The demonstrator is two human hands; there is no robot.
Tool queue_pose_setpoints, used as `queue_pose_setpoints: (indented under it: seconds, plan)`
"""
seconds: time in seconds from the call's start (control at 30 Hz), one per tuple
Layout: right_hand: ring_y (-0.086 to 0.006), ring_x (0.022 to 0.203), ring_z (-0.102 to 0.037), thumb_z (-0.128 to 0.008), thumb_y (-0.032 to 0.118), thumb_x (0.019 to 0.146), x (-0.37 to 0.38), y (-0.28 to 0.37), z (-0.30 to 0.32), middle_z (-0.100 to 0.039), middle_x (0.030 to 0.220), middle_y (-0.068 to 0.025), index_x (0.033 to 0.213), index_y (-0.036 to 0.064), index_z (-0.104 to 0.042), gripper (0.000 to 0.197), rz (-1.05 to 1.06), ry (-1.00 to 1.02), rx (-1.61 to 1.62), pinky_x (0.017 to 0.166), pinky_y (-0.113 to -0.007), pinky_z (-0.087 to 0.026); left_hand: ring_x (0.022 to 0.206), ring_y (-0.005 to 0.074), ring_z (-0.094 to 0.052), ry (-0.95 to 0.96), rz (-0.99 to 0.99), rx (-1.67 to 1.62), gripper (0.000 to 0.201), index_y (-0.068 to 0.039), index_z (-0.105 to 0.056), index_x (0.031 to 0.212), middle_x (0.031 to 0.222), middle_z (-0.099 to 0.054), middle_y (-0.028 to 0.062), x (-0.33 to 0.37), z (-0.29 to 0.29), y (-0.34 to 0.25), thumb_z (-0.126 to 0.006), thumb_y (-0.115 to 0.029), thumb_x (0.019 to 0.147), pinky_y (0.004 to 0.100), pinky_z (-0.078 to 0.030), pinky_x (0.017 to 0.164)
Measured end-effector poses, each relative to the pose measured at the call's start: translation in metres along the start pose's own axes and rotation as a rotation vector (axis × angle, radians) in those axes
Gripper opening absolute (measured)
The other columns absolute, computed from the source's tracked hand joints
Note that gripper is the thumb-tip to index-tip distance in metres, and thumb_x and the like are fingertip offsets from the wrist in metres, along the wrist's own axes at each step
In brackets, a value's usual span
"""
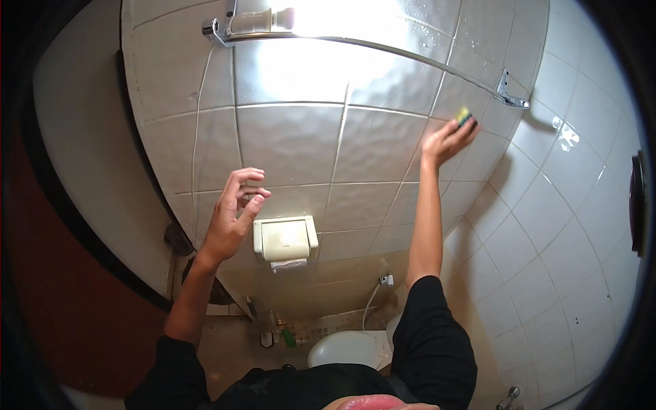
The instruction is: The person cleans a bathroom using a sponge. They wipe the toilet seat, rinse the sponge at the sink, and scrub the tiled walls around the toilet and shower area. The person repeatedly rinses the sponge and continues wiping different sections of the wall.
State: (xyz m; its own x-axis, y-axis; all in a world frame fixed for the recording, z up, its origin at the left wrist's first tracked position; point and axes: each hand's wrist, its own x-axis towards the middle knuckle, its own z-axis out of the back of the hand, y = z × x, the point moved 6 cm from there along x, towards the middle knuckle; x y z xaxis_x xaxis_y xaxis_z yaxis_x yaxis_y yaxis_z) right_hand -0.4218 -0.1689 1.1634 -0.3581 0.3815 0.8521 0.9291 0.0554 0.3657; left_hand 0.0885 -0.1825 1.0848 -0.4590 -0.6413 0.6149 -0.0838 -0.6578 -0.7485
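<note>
My right hand (449, 141) is raised to the white tiled wall (379, 143), below the right part of a metal towel bar. Its fingers close on a small sponge (465, 115), yellow with a dark side, held at the tiles. Slight blur hides the sponge's exact edges. My left hand (237, 208) hangs in the air in front of the wall, empty, its fingers loosely bent and apart. Just to its right is a cream toilet paper holder (285, 239) with a bit of paper hanging out below.
A metal towel bar (383, 48) crosses the upper wall, with a pale bottle-like object (251, 22) by its left end. A white cord (196, 137) hangs at left. The toilet (345, 350) is low in the middle, with a green object (289, 337) beside it. Another tiled wall (567, 225) stands right.
</note>
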Motion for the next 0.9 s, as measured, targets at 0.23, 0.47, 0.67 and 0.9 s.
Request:
queue_pose_setpoints:
  seconds: [0.23,0.47,0.67,0.9]
  plan:
    - [-0.0458,0.159,-0.036,-0.059,0.01,0.099,-0.098,0.092,0.014,-0.043,0.167,-0.0224,0.155,0.0086,-0.058,0.056,0.766,0.505,0.275,0.132,-0.058,-0.03,0.12,0.0202,-0.068,-0.127,0.068,-0.141,0.063,-0.007,-0.033,0.165,0.163,-0.042,0.0127,-0.003,0.028,0.062,-0.06,-0.021,0.11,0.036,-0.053,0.097]
    - [-0.0333,0.159,-0.041,-0.07,0.015,0.099,-0.247,0.003,0.089,-0.043,0.17,-0.0095,0.157,0.0254,-0.054,0.061,1.001,0.781,0.137,0.131,-0.056,-0.034,0.12,0.0235,-0.068,-0.248,0.096,-0.131,0.065,-0.009,-0.033,0.168,0.166,-0.039,0.0165,-0.056,0.032,0.097,-0.057,-0.028,0.11,0.0378,-0.055,0.095]
    - [-0.0484,0.157,-0.036,-0.054,0.022,0.11,-0.083,0.039,0.03,-0.038,0.169,-0.0272,0.158,0.0018,-0.047,0.053,0.325,0.235,0.19,0.127,-0.059,-0.031,0.12,0.0241,-0.069,-0.341,0.206,-0.146,0.062,-0.008,-0.034,0.166,0.161,-0.043,0.0167,-0.092,0.018,0.093,-0.056,-0.025,0.11,0.0383,-0.055,0.096]
    - [-0.0415,0.15,-0.047,-0.061,0.014,0.099,-0.063,0.137,-0.003,-0.054,0.158,-0.0185,0.149,0.0094,-0.062,0.051,0.64,0.299,0.368,0.126,-0.058,-0.035,0.12,0.0242,-0.07,-0.423,0.249,-0.15,0.063,-0.006,-0.032,0.164,0.16,-0.045,0.018,-0.122,-0.017,0.073,-0.058,-0.029,0.111,0.0395,-0.053,0.098]
